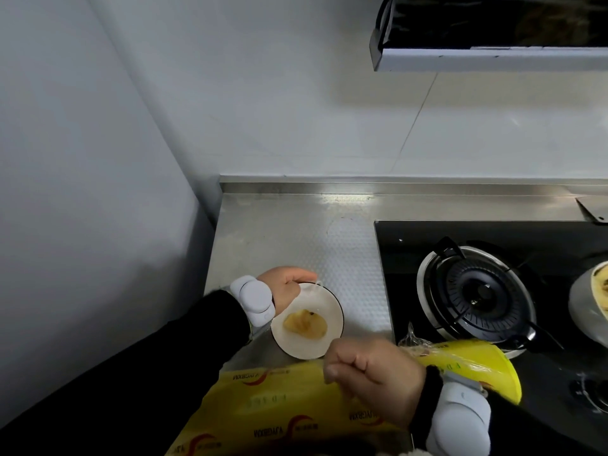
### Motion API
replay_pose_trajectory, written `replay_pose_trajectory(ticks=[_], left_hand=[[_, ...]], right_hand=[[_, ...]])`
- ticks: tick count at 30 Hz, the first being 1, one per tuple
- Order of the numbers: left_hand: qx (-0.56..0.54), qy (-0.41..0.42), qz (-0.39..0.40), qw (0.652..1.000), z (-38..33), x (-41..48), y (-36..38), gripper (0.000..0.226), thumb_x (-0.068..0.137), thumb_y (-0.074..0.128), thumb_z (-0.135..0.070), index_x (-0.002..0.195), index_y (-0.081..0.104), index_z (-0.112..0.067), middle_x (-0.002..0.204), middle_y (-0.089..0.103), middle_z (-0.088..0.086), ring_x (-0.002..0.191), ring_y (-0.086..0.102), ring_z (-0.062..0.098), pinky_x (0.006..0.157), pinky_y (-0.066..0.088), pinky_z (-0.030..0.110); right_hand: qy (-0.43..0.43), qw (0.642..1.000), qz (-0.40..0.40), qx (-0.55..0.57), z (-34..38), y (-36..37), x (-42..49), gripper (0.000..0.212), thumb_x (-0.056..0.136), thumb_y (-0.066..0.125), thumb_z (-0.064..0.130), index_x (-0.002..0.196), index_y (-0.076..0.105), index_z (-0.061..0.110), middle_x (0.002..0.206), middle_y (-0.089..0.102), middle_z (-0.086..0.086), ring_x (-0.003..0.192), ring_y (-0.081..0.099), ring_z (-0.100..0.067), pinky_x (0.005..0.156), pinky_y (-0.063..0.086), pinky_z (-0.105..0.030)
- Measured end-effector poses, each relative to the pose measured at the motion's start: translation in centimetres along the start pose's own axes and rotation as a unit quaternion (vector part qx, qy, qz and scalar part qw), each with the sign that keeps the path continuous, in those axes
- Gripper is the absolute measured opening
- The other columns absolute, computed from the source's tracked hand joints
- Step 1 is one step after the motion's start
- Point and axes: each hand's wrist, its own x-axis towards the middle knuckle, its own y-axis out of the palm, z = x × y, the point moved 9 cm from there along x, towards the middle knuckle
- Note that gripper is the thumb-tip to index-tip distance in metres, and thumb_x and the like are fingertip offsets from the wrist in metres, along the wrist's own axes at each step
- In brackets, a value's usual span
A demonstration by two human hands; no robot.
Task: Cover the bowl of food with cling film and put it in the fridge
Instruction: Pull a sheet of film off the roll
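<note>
Bowl [333, 311] of yellow food [305, 325] sits on the steel table [345, 245] near its left edge, just beside the black stove [477, 291]. The left hand [286, 286] pinches clear cling film [316, 290] at the bowl's far rim with curled fingers, while the right hand [371, 366] grips the film at the near rim, fingers closed tight. A yellow pack [263, 399] lies along the table's near edge

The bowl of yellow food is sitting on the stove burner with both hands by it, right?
No. The head view shows the bowl sitting on the steel counter, left of the stove burner, not on it. Both hands are by it: the left hand at its far rim, the right hand at its near rim.
</note>
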Motion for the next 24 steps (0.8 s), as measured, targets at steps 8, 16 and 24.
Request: replay_pose_trajectory(ticks=[8,16,24], left_hand=[[0.085,0.020,0.020,0.996,-0.8,-0.5,0.1,0.052,0.082,0.039,0.005,0.122,0.061,-0.020,0.133,0.057,-0.003,0.125,0.050,0.014,0.102,0.032,0.015],[0.050,0.032,0.026,0.998,0.0,-1.7,-0.1,0.048,0.085,0.042,0.006,0.123,0.061,-0.017,0.131,0.060,0.000,0.123,0.053,0.014,0.109,0.035,0.023],[0.060,0.050,0.041,0.996,-0.5,-1.8,0.6,0.042,0.088,0.045,-0.002,0.119,0.062,-0.023,0.130,0.059,-0.004,0.116,0.051,0.005,0.093,0.030,0.005]], right_hand=[[-0.125,0.985,0.026,-0.116,3.7,0.1,-1.2,0.025,0.092,0.042,0.041,0.087,0.058,0.023,0.084,0.062,0.000,0.077,0.054,-0.011,0.065,0.034,-0.018],[-0.060,0.998,0.003,-0.024,1.6,-0.8,-0.9,0.015,0.090,0.049,0.039,0.087,0.057,0.026,0.072,0.065,0.000,0.057,0.055,0.005,0.059,0.045,-0.015],[-0.017,0.998,-0.051,-0.043,-0.5,-0.9,0.7,0.016,0.089,0.045,0.043,0.089,0.055,0.030,0.055,0.054,0.020,0.060,0.056,0.000,0.059,0.046,-0.019]])
